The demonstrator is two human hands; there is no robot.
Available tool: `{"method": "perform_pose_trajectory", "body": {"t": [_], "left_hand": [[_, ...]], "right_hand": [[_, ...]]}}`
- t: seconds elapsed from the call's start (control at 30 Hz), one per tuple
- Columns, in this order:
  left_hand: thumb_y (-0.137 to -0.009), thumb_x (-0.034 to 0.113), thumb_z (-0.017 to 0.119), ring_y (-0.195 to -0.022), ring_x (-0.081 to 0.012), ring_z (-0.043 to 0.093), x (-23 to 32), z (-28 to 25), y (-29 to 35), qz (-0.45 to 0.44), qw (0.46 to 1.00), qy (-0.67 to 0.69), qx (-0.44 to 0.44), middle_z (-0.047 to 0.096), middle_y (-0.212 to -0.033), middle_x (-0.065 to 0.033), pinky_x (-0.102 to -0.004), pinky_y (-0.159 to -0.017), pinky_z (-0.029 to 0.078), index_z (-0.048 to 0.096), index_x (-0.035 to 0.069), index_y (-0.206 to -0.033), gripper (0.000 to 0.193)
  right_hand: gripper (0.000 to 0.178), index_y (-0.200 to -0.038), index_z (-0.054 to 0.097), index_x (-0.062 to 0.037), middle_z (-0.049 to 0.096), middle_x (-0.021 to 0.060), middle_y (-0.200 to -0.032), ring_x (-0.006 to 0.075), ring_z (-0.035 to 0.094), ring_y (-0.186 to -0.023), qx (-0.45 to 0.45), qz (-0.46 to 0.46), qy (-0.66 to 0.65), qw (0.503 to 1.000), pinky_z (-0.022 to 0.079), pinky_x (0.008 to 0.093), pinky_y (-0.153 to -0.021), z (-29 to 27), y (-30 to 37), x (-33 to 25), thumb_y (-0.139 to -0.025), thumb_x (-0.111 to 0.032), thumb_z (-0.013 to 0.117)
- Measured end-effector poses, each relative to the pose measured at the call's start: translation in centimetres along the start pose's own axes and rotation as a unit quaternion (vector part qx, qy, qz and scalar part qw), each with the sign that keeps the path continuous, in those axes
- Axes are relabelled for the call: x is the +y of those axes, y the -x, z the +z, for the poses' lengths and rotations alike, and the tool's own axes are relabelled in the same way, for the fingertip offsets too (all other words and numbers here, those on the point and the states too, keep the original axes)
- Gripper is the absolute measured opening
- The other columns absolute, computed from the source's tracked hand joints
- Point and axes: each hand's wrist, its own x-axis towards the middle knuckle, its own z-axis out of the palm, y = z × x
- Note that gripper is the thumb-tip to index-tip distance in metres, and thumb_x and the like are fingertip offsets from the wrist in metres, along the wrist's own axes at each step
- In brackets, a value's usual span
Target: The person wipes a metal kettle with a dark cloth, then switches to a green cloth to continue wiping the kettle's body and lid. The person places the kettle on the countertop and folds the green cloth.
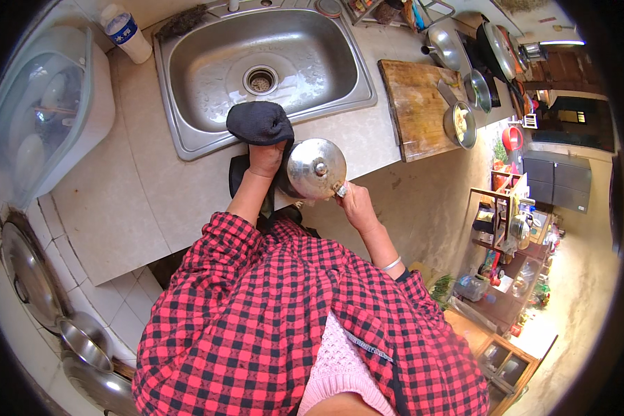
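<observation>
My left hand [265,158] is closed on a bunched black cloth [258,123] over the front rim of the sink [362,97]; the cloth covers most of the fingers. Just right of that wrist is a small round metal pot [299,182], its shiny lid [315,165] on top with a knob in the middle. My right hand [358,206] is wrapped round the pot's handle at its lower right side. The pot hangs at the counter's front edge, close to my body. More dark cloth [238,173] shows beside my left wrist.
A lidded plastic dish box [97,104] and a white bottle [127,35] stand left of the sink. To the right lie a wooden cutting board [419,104], a metal bowl with food [460,125] and several pans. Pots and lids [31,274] sit at lower left.
</observation>
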Motion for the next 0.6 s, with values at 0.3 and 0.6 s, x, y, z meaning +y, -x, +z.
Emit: {"method": "perform_pose_trajectory", "body": {"t": [0.3,0.6], "left_hand": [[-0.096,0.038,0.056,-0.107,-0.0272,0.059,2.5,-0.6,-0.9,-0.154,0.967,0.200,-0.032,0.063,-0.114,-0.0093,-0.0391,-0.097,0.044,0.059,0.000,-0.115,0.042],[-0.099,0.035,0.043,-0.119,-0.0283,0.055,-2.8,-5.4,-2.0,-0.424,0.514,0.741,0.084,0.058,-0.131,-0.0093,-0.0436,-0.105,0.042,0.056,0.007,-0.129,0.043]], "right_hand": [[0.040,-0.076,0.052,0.0005,0.052,0.0136,-0.057,0.0274,0.051,-0.050,0.034,-0.060,0.017,0.997,0.042,0.0379,-0.052,0.4,0.2,1.9,-0.101,-0.023,0.033],[0.046,-0.076,0.054,0.0031,0.051,0.0159,-0.058,0.0316,0.050,-0.052,0.016,0.058,-0.025,0.998,0.042,0.0415,-0.056,-0.5,0.2,1.6,-0.103,-0.026,0.031]]}}
